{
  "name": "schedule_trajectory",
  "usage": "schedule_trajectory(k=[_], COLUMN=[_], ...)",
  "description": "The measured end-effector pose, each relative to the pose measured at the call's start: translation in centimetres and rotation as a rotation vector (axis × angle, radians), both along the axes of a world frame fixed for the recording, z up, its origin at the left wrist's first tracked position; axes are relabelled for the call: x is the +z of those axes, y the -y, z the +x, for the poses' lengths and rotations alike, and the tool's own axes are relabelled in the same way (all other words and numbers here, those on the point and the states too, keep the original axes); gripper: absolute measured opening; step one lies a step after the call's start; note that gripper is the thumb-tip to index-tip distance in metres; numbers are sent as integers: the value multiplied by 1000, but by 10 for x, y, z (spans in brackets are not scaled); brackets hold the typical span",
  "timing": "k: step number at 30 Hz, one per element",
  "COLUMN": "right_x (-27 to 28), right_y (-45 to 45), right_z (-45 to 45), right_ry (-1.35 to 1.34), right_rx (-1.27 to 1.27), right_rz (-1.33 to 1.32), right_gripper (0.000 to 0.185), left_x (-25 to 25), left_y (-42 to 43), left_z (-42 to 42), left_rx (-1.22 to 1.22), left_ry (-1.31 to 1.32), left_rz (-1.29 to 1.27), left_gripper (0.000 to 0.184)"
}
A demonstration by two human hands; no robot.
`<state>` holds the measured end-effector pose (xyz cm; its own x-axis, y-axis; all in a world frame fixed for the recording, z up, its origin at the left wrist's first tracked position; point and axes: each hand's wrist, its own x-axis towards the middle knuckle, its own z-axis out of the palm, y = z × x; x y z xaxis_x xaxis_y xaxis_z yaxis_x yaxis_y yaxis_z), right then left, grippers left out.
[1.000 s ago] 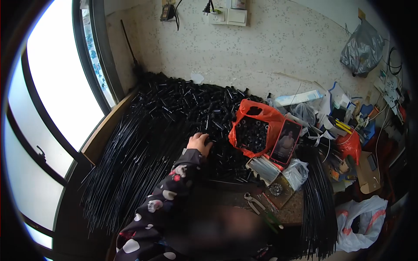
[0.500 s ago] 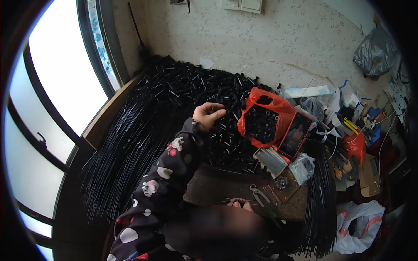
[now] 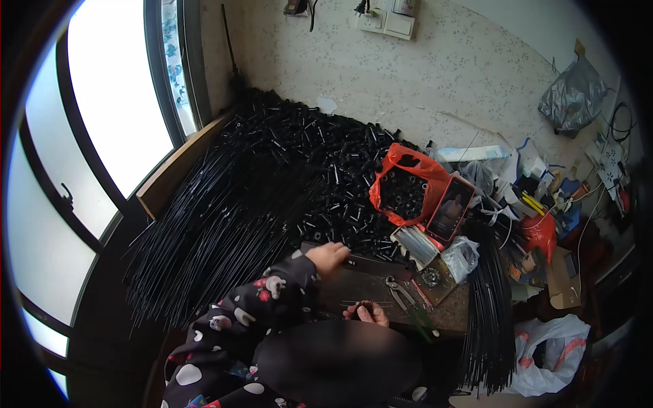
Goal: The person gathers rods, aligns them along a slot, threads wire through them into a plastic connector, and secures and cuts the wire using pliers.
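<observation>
My left hand (image 3: 328, 258), in a dark sleeve with white spots, is over the back edge of the brown work board (image 3: 354, 280). Its fingers are bent and blurred; a small dark piece shows at the fingertips. Closer to me, my right hand (image 3: 367, 313) pinches thin rods (image 3: 352, 302) above the board's front edge. A heap of short black tubular parts (image 3: 333, 156) lies behind my hands, and long black rods (image 3: 218, 238) fan out to the left. Pliers (image 3: 401, 294) rest to the right of my right hand.
A red bag (image 3: 410, 190) of black parts stands beside a phone (image 3: 450, 209). Near them are an open case of thin pins (image 3: 416, 246) and a clear bag (image 3: 460, 258). More black rods (image 3: 488, 319) hang at the right edge, by a white bag (image 3: 551, 353).
My left hand has come down from the heap of black parts toward the board. My right hand, hidden at first, now shows more fully with the thin rods. The camera view has shifted slightly.
</observation>
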<state>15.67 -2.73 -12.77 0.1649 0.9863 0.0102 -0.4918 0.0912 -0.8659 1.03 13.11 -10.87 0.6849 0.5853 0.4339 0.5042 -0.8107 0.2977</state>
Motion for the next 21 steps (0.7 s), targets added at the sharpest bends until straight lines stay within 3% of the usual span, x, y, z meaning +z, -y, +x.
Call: schedule_trajectory(k=[1, 8, 11, 16, 19, 20, 21], right_x=[-1, 12, 12, 5, 9, 9, 7], right_y=[3, 18, 24, 24, 18, 14, 11], right_z=[2, 9, 18, 23, 15, 12, 8], right_ry=[12, 20, 55, 94, 146, 136, 156], right_rx=[-11, -52, -96, -91, -55, -40, -60], right_rz=[6, 15, -14, -54, 38, 31, 58], right_gripper=[13, 11, 12, 13, 11, 11, 11], left_x=[22, 44, 30, -19, -47, -49, -47], left_y=[-5, -42, -34, 41, 71, 77, 86], left_z=[2, 20, 19, 3, -9, -14, -18], left_rx=[131, 325, 376, 353, 236, 255, 165], left_ry=[-89, -630, -176, -4, 594, 588, 786], left_rz=[13, -23, -67, -480, -546, -547, -838], left_gripper=[17, 17, 16, 19, 19, 19, 18])
